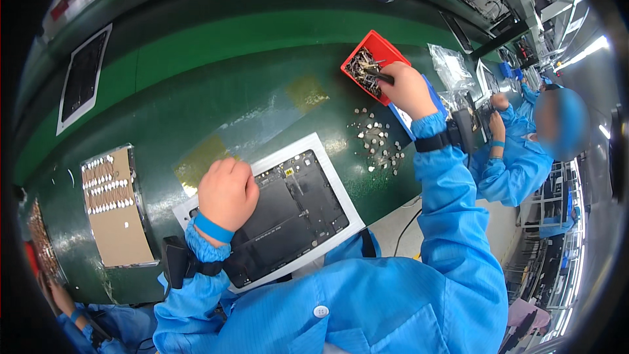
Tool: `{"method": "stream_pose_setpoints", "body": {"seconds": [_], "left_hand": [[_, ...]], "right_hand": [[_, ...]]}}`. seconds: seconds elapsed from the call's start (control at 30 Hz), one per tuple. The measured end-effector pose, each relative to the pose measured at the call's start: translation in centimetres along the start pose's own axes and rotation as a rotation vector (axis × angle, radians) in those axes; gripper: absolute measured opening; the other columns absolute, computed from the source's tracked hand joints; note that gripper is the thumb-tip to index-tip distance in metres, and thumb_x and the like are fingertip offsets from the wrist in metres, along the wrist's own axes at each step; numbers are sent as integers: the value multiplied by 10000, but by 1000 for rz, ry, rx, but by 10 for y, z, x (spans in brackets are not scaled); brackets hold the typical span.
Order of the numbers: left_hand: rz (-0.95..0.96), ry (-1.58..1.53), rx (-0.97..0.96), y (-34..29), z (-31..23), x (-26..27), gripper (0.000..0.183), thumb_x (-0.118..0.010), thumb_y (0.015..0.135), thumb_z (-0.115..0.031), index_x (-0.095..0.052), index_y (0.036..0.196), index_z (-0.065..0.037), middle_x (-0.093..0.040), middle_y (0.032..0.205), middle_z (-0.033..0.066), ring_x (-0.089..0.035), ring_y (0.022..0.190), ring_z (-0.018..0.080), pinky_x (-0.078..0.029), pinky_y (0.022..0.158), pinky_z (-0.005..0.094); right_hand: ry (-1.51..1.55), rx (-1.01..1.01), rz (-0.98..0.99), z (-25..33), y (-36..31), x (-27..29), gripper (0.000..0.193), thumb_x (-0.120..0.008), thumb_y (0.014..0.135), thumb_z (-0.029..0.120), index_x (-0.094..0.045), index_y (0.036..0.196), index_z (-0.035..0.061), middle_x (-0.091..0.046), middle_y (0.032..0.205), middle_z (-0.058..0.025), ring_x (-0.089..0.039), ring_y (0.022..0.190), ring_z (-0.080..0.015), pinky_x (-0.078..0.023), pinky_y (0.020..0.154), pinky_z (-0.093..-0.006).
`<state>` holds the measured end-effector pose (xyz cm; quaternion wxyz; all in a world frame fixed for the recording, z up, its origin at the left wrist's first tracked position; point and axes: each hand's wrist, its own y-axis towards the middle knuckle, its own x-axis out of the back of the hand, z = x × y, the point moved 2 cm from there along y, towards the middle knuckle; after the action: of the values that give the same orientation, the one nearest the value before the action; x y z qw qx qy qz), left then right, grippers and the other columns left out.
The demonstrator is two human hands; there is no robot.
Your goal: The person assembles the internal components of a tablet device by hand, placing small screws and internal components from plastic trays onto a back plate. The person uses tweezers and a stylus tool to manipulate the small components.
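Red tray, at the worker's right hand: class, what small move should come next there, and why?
Probably lift the tweezers out of the red tray with one small metal part pinched. The right hand holds the tips down among the parts, while the left hand rests on the open dark device, steadying it on the green belt.

Left hand fisted, knuckles down; right hand extended forward, fingers pinched.

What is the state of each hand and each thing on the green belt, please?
left hand: closed, resting on the black device
black device: opened, lying flat in its white frame
right hand: holding a dark tool over the red tray
red tray: holding small metal parts
loose metal parts: scattered on the belt
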<state>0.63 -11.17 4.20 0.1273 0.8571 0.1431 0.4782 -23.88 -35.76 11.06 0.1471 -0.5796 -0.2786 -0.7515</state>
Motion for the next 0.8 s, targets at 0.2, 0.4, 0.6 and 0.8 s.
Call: {"method": "stream_pose_setpoints", "body": {"seconds": [0.2,0.4,0.6,0.8], "left_hand": [[-3,-2,18,-2,2,2,64,-579,652,-29,-538,701,-34,-514,707,131,-510,692,324,-418,604,407],[-24,5,-9,-2,3,2,65,-599,654,-73,-545,675,-43,-508,697,113,-519,682,304,-432,568,412],[-20,13,-11,-2,3,1,67,-599,660,-81,-545,671,-44,-512,706,113,-521,692,303,-434,574,410],[-13,21,1,-2,2,2,67,-598,655,-81,-546,673,-43,-514,710,113,-521,692,302,-435,578,408]], "right_hand": [[-169,67,198,1,26,-24,210,-660,666,156,-654,865,88,-599,876,-117,-582,863,-299,-469,739,-399],[-198,111,220,-4,29,-33,227,-684,656,171,-657,865,86,-600,860,-135,-583,858,-313,-469,736,-410],[-168,-1,279,-5,37,-37,243,-681,653,165,-657,877,76,-613,838,-139,-586,848,-317,-469,734,-416],[-190,-64,250,2,36,-34,242,-664,646,165,-644,863,60,-616,845,-154,-593,830,-321,-474,718,-411]]}}
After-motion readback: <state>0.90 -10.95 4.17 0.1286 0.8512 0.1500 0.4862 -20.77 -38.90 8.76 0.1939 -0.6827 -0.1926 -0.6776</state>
